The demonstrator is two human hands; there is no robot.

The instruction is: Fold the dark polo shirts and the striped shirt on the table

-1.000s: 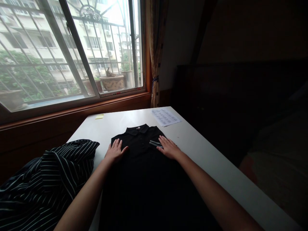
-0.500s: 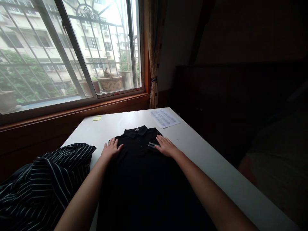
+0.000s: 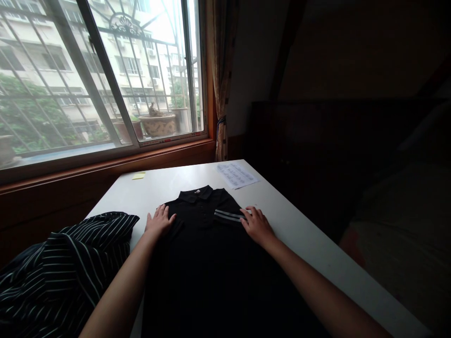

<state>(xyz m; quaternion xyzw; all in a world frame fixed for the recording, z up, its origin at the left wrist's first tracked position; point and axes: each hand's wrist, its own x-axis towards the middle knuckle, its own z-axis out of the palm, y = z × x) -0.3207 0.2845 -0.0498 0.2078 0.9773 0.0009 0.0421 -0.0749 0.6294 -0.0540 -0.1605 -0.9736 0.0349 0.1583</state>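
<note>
A black polo shirt (image 3: pixel 207 258) lies front up, with its collar (image 3: pixel 196 193) towards the window and its lower part running out of view below. My left hand (image 3: pixel 160 221) rests with fingers stretched on the shirt's left shoulder edge. Over at the right edge, my right hand (image 3: pixel 258 227) is open, fingertips touching the end of a short sleeve (image 3: pixel 228 216) that is folded inward across the chest. Two pale stripes cross this sleeve. The other sleeve is hard to make out in the dark cloth beside my left hand.
A rumpled black garment with white stripes (image 3: pixel 81 263) is heaped left of the shirt on the white table (image 3: pixel 289 234). Printed papers (image 3: pixel 237 175) lie at the far right corner, a yellow note (image 3: pixel 138 175) at the far left. Beyond stands a barred window (image 3: pixel 134 70) with a curtain (image 3: pixel 220 94).
My right hand has slid outward to the right, uncovering more of the striped sleeve. My left hand stays on the shirt's left edge. The view has shifted slightly.
</note>
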